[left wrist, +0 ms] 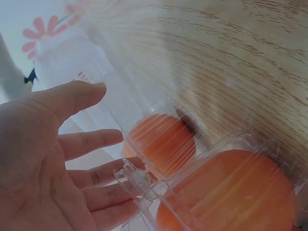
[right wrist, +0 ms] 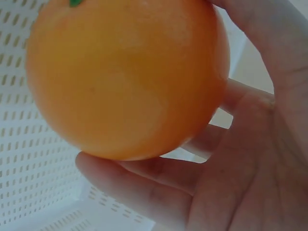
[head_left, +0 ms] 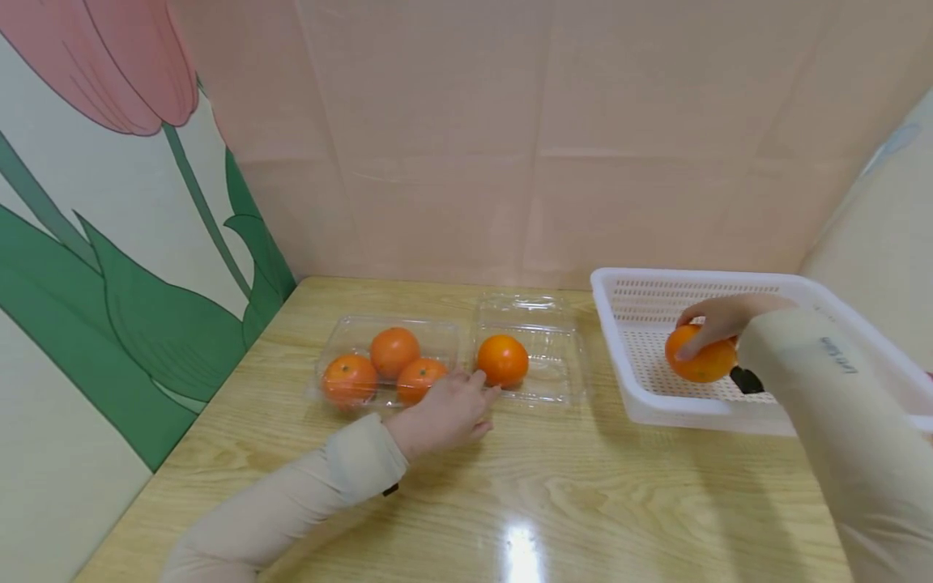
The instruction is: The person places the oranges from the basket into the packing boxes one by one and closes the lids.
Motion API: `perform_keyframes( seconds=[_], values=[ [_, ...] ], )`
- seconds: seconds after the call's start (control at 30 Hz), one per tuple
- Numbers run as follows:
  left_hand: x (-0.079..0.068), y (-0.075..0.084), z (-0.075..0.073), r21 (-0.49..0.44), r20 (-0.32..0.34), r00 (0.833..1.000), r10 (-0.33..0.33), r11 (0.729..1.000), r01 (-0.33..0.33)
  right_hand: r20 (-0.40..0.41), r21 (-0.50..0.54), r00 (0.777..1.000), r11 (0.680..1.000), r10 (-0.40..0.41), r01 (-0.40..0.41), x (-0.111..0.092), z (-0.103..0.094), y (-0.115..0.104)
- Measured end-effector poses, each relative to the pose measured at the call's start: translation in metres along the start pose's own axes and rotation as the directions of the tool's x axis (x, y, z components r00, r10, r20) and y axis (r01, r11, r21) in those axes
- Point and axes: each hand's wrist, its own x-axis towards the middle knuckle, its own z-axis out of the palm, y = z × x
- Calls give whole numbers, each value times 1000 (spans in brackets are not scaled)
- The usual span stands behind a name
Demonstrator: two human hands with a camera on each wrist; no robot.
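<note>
My right hand (head_left: 717,320) holds an orange (head_left: 700,354) over the white basket; in the right wrist view its fingers curl round the orange (right wrist: 127,82), whose green stem end shows at the top. My left hand (head_left: 448,409) lies at the near edge where two clear plastic trays meet. Seen from the left wrist, its fingers (left wrist: 96,142) are spread and nearly straight, some of them right at the plastic rim (left wrist: 137,180). The left tray (head_left: 437,325) contains three oranges, one of them (head_left: 394,352) at the back. Another orange (head_left: 503,360) sits in the right tray (head_left: 557,364).
The white perforated basket (head_left: 619,364) stands on the right of the wooden table (head_left: 583,502), against which its near wall rises. A beige covering (head_left: 437,162) hangs behind the table, and a tulip-printed panel (head_left: 117,324) borders its left side.
</note>
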Motion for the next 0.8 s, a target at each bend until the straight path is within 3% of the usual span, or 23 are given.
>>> perform_keyframes(
  seconds=[0.17, 0.3, 0.53, 0.8],
  values=[
    [1, 0, 0, 22, -1, 1000, 2, 1000, -2, -86, -136, 990, 986, -110, 98, -4, -7, -3],
    [1, -1, 1, 2, -5, 1000, 2, 1000, -2, -181, -148, 973, 982, -141, 115, -10, -9, -8],
    [1, -2, 2, -24, -9, 1000, 1, 1000, -1, -377, -193, 902, 970, -213, 148, -22, -11, -18],
    [1, -2, 1, -23, 2, 1000, -4, 1000, 4, -475, -163, 841, 965, -258, 204, -29, -8, -37]
  ],
)
